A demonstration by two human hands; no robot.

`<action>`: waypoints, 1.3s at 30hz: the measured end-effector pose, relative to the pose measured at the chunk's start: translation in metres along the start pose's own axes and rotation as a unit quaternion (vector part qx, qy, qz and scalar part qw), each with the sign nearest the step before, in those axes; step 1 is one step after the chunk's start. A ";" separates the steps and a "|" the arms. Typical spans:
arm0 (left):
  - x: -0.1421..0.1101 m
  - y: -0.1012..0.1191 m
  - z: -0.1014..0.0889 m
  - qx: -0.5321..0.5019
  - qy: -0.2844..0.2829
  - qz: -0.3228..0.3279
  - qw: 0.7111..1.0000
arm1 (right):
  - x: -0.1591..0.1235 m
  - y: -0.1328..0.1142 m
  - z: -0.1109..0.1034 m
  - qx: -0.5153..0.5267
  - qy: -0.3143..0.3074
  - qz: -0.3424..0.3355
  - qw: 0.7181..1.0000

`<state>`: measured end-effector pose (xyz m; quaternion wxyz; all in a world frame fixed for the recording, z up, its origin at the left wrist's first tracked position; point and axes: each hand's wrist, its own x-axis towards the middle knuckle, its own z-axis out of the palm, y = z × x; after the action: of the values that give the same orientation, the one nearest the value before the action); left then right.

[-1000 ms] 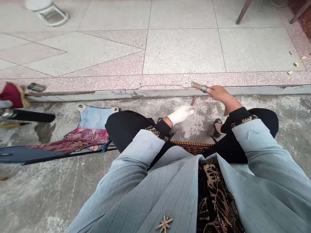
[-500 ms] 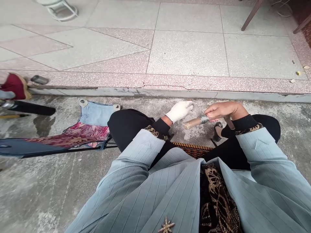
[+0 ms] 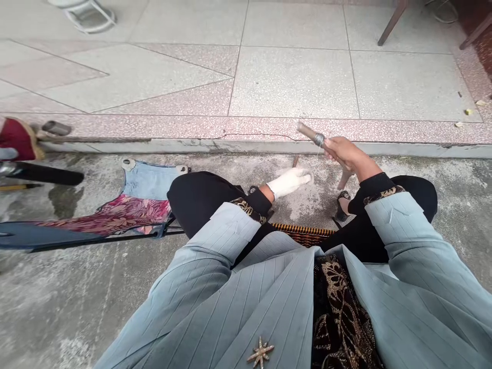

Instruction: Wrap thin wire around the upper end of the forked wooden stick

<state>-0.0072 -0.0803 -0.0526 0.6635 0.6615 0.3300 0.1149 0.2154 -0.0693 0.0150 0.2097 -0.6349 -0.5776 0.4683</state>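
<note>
My right hand (image 3: 344, 149) grips the wire-wrapped stick (image 3: 306, 130); I'd hold it steady. My left hand (image 3: 288, 182) curls; can't tell if empty.

A seated person wears a pale blue-grey striped jacket (image 3: 230, 302) with a star-shaped brooch (image 3: 260, 353), a dark gold-patterned top (image 3: 340, 307), black trousers (image 3: 202, 200) and a white glove (image 3: 282, 185) covering the left hand (image 3: 290, 181).
</note>
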 end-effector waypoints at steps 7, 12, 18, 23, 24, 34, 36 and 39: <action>0.010 -0.001 -0.015 0.064 0.103 -0.003 0.993 | -0.031 -0.016 -0.014 0.250 -0.166 -0.126 0.946; 0.010 0.005 -0.039 0.194 0.159 0.013 0.968 | -0.031 -0.006 -0.009 0.092 -0.407 -0.118 0.901; 0.003 0.011 -0.055 0.234 0.205 0.076 0.947 | -0.015 0.003 -0.002 -0.197 -0.362 0.013 0.911; -0.005 0.025 -0.052 0.150 0.208 0.099 0.962 | -0.002 0.006 -0.003 -0.215 -0.240 0.084 0.943; -0.008 0.029 -0.049 0.141 0.199 0.104 0.964 | 0.001 0.006 -0.002 -0.208 -0.212 0.097 0.950; -0.001 0.007 -0.012 0.143 0.025 0.080 0.986 | 0.011 0.010 -0.002 -0.057 -0.105 0.117 0.986; 0.005 -0.002 -0.008 0.114 0.012 0.069 0.991 | 0.006 0.009 -0.005 0.013 -0.120 0.085 0.989; 0.011 -0.008 -0.006 0.105 0.017 0.059 0.993 | -0.005 0.006 -0.008 0.104 -0.231 -0.002 0.967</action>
<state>-0.0048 -0.0697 -0.0624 0.5766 0.7438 0.3122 0.1294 0.2260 -0.0731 0.0156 0.1364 -0.4828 -0.5595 0.6597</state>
